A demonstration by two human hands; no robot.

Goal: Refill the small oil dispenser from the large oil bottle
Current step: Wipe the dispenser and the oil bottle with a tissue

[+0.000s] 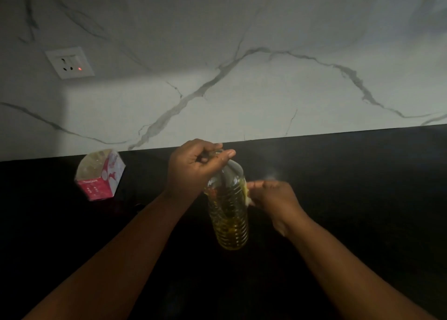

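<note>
i have the oil bottle [228, 213] upright mid-worktop [362, 199], my left hand [193, 167] curled round its cap, my right hand [273, 196] gripping its side. judging by this, i'm at the cap; pouring remains. i see no small dispenser.

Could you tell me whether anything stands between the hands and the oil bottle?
Nothing does: the left hand already grips the oil bottle at its top, and the right hand touches its side. The red carton sits off left.

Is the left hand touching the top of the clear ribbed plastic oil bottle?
Touching. The head view shows the left hand curled round the top of the oil bottle.
</note>
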